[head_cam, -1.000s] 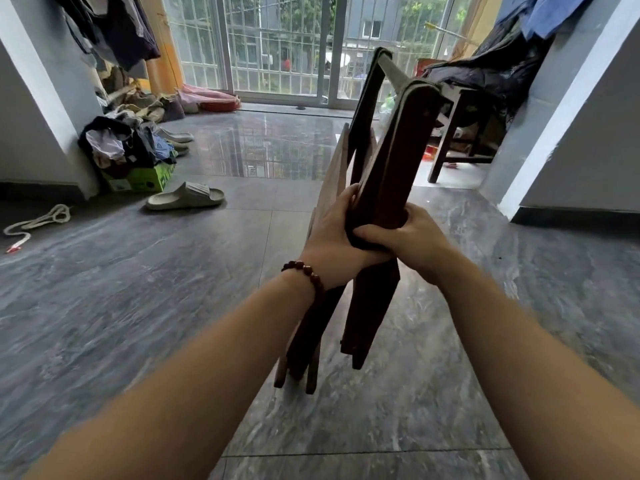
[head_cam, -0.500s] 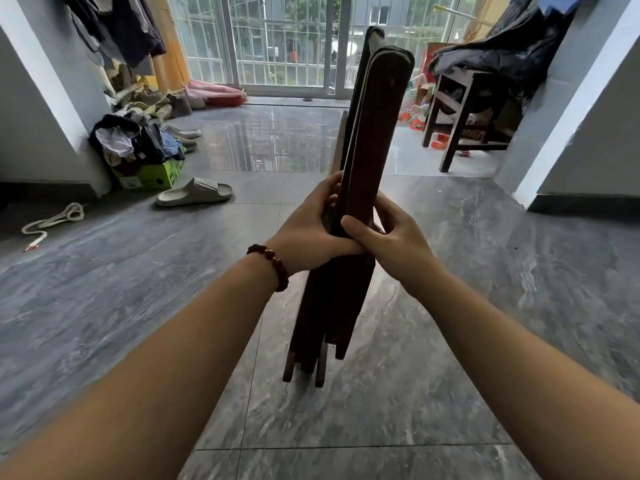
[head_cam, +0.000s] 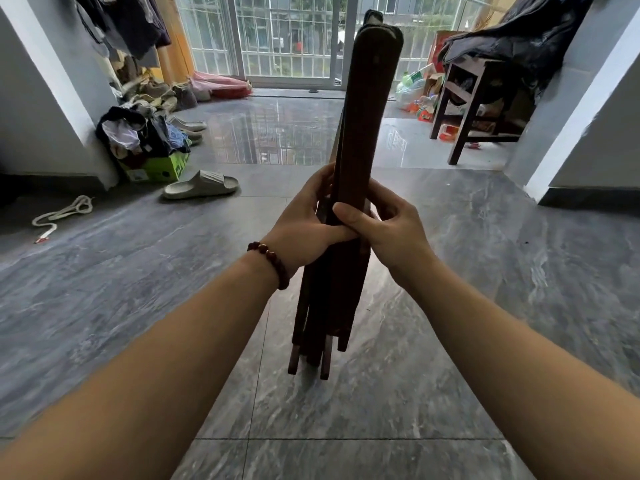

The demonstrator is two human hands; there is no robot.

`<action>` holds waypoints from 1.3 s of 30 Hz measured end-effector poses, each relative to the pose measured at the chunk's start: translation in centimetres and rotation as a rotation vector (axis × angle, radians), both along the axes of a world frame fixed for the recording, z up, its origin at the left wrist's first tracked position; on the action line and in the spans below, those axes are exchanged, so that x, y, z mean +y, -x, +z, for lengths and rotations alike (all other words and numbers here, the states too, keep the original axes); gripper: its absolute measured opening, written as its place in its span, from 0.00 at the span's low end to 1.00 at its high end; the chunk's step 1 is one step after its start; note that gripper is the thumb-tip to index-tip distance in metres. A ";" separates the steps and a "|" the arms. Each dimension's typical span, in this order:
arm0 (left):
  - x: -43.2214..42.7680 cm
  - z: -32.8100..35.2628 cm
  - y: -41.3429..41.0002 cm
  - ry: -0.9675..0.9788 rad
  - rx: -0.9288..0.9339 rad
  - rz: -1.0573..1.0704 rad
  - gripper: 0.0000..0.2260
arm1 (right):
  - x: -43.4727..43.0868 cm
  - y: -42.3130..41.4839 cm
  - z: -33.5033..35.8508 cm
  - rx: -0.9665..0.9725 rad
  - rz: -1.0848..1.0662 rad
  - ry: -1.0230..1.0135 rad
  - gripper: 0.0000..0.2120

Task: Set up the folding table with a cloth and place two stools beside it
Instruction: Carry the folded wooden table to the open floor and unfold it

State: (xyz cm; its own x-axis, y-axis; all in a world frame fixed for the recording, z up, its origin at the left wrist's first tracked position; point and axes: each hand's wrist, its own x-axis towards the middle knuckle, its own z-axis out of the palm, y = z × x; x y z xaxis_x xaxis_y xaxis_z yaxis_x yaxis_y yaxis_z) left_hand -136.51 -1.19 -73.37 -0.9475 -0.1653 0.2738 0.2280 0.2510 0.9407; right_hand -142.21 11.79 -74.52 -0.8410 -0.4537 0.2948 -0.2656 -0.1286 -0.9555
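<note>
Left hand (head_cam: 304, 220) and right hand (head_cam: 391, 226) curled around dark brown wooden folding desk (head_cam: 363, 133), gripping mid-height. Upright, folded flat, leg ends down near grey marble-tile floor (head_cam: 398, 393); contact unclear. Versus 1 s ago: panels closed together, tilt gone.

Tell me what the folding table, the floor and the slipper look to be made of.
Folding table: most likely wood, stained dark reddish brown with a dull sheen; flat slats and square-cut leg ends.
Floor: polished tile in a grey marble pattern, stone or ceramic unclear; grout lines and window reflections.
Slipper: probably moulded foam or rubber, matte beige; thick, seamless one-piece shape.
</note>
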 end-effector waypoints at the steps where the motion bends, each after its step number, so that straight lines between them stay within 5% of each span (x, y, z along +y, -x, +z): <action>1: -0.1 0.0 -0.1 0.003 0.000 -0.001 0.33 | -0.1 0.1 0.0 0.005 0.007 -0.003 0.31; 11: 1.2 -0.4 0.3 -0.066 0.006 0.011 0.36 | 1.1 1.5 0.6 0.020 0.090 -0.075 0.28; 19: 1.6 -0.2 0.4 0.114 0.031 0.059 0.36 | 1.5 1.2 0.4 0.022 -0.001 -0.089 0.26; 29: 1.0 -2.0 -0.5 0.150 -0.065 -0.046 0.45 | 3.4 1.2 -2.1 -0.254 -0.032 0.048 0.44; 39: -0.2 -3.8 -0.5 0.229 -0.129 -0.109 0.56 | 3.5 1.4 -7.8 -0.462 -0.023 -0.068 0.41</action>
State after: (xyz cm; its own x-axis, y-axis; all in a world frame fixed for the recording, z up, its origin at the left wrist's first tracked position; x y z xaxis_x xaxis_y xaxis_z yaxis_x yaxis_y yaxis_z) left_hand -136.01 -1.40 -77.17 -0.9857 -0.0080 0.1682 0.1475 0.4407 0.8854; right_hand -143.60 15.26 -82.27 -0.8875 -0.4383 -0.1425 0.1875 -0.0608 -0.9804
